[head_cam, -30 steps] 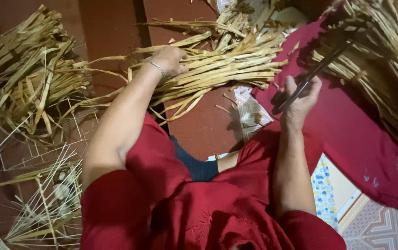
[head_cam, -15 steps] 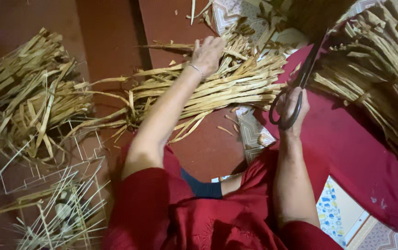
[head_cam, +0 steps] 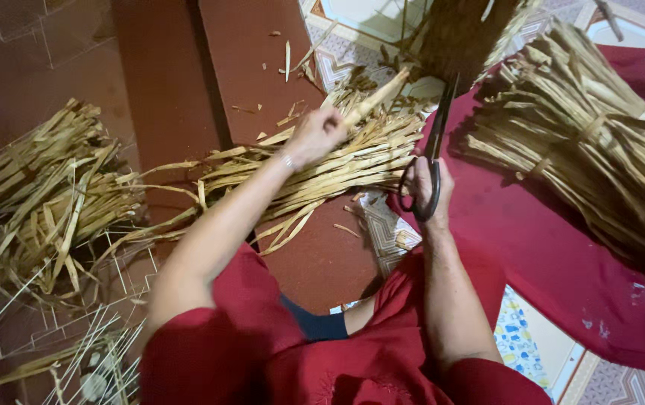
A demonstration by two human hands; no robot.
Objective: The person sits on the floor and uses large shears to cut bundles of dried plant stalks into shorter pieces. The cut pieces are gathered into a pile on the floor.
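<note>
1. The dried straw strip (head_cam: 371, 101) is in the left hand (head_cam: 315, 135), pinched at its near end and pointing up and away toward the far edge of the floor. It rises off the loose pile of strips (head_cam: 322, 169) lying across the middle of the reddish floor (head_cam: 165, 90).
2. The left hand's fingers are closed round the strip. The arm reaches forward over the person's red garment (head_cam: 262, 352).
3. The right hand (head_cam: 431, 191) has its fingers through the loops of a pair of dark scissors (head_cam: 431, 161). The blades point up toward the far side. I cannot tell whether they stand apart or together.
4. To my eye the step in hand is pulling out a single strip and bringing it toward the blades. A cut would call for the strip's end and the scissor tips to meet, and they are near but apart.
5. A tied bundle of straw (head_cam: 592, 150) lies on the red cloth (head_cam: 532, 247) at the right edge.
6. Another loose heap (head_cam: 52, 195) sits by the left edge, well apart from both hands.
</note>
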